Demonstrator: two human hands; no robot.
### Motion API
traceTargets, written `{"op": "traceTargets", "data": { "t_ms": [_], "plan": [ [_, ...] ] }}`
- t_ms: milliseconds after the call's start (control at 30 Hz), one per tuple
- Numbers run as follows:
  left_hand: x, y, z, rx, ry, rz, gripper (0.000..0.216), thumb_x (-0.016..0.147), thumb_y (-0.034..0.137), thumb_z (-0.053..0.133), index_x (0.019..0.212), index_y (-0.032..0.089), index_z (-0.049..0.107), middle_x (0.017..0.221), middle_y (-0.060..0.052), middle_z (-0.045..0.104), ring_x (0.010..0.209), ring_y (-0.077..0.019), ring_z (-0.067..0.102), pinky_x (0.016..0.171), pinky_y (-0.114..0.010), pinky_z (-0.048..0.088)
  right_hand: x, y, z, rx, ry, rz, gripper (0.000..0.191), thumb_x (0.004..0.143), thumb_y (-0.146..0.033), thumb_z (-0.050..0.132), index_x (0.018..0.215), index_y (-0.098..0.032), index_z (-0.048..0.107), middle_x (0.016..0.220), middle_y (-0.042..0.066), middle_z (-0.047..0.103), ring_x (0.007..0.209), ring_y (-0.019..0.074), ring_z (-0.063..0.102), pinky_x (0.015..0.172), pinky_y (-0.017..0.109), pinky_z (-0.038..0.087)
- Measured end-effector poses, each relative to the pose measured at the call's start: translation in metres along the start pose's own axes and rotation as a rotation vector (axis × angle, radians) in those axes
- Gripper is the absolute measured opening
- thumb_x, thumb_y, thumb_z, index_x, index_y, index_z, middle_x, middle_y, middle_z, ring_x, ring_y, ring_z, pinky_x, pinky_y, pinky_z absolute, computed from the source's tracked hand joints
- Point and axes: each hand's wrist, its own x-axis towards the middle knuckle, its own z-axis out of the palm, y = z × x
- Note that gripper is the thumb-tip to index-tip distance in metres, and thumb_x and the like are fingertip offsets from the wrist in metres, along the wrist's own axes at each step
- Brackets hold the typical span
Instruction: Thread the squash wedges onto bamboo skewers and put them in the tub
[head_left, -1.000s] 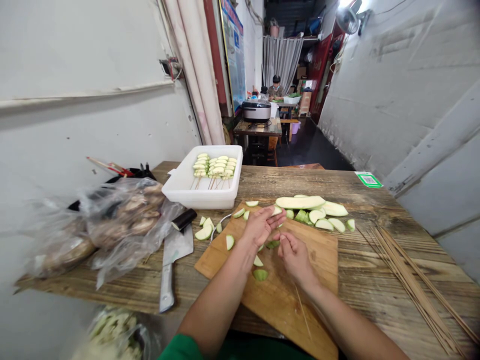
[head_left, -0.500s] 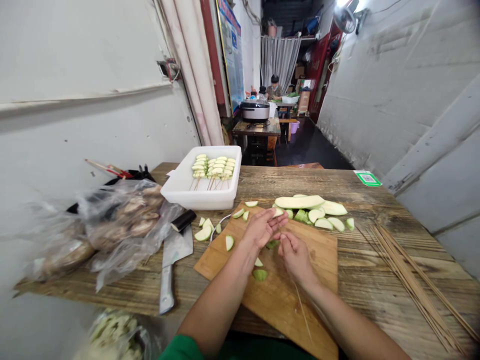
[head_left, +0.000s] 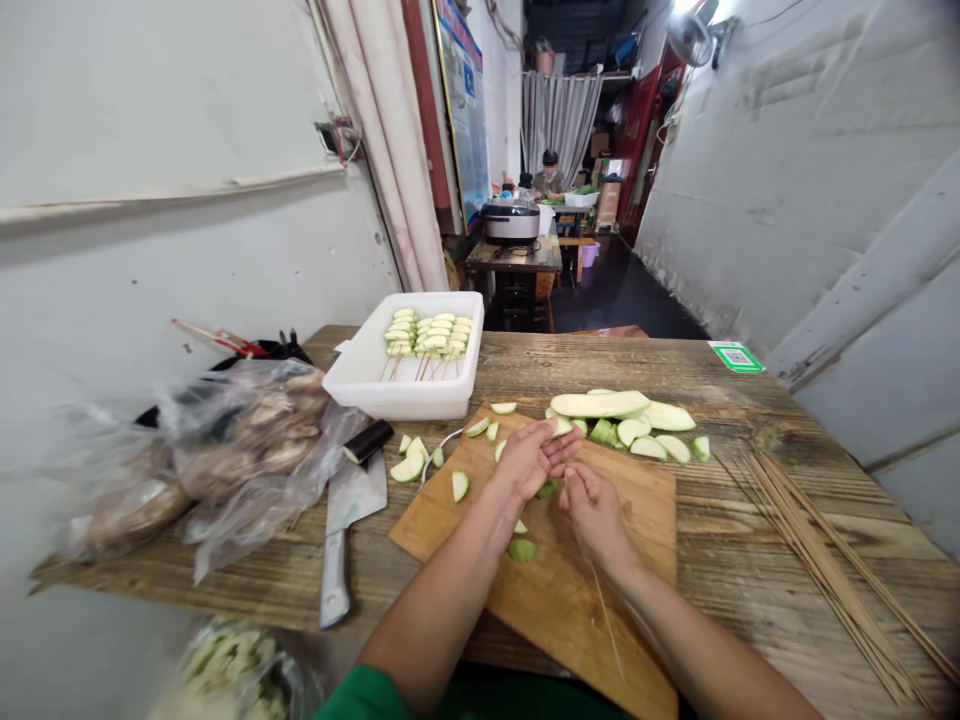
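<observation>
Above the cutting board point(head_left: 641, 520), my left hand point(head_left: 529, 462) holds a pale zucchini slice point(head_left: 561, 427) between thumb and fingers. Close beside it, my right hand point(head_left: 596, 508) pinches a thin bamboo skewer point(head_left: 606, 620), whose lower length slants down toward me. The skewer's upper end is hidden by my fingers, so I cannot tell whether it is in the slice. Several cut zucchini pieces point(head_left: 460, 486) lie on the board around my hands. Behind its right corner are long zucchini pieces point(head_left: 600, 404) and more slices point(head_left: 649, 447).
A white plastic box point(head_left: 397, 398) contains skewered slices point(head_left: 439, 330). Left of the board lie a cleaver point(head_left: 336, 580), a dark-skinned chunk point(head_left: 367, 441) and plastic bags of mushrooms point(head_left: 277, 420). Loose bamboo skewers point(head_left: 817, 560) spread over the table's right side. A person point(head_left: 550, 178) sits far back.
Both hands have shifted very slightly to the right, keeping the slice and the skewer. The other things on the table look the same.
</observation>
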Motion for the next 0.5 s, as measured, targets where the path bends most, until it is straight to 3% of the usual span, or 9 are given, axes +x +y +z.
{"op": "traceTargets", "data": {
  "t_ms": [300, 500],
  "plan": [
    [0.003, -0.009, -0.001, 0.008, -0.056, 0.026, 0.009, 0.073, 0.016, 0.059, 0.078, 0.011, 0.052, 0.081, -0.012, 0.067, 0.080, -0.0184, 0.065, 0.071, -0.027, 0.050, 0.003, 0.001, -0.001, 0.018, 0.032, 0.005, 0.025, 0.083, -0.038, 0.039, 0.076, -0.017, 0.051, 0.041, -0.009, 0.038, 0.031, 0.0062, 0.028, 0.036, 0.020, 0.026],
    [0.000, -0.019, 0.005, 0.061, -0.113, 0.045, 0.010, 0.070, 0.018, 0.061, 0.072, 0.009, 0.057, 0.073, -0.010, 0.067, 0.060, -0.0104, 0.060, 0.058, -0.020, 0.046, 0.012, -0.002, -0.004, 0.045, 0.100, -0.034, 0.027, 0.082, -0.039, 0.041, 0.071, -0.017, 0.052, 0.040, -0.009, 0.034, 0.032, 0.0060, 0.027, 0.035, 0.019, 0.025]
  ]
}}
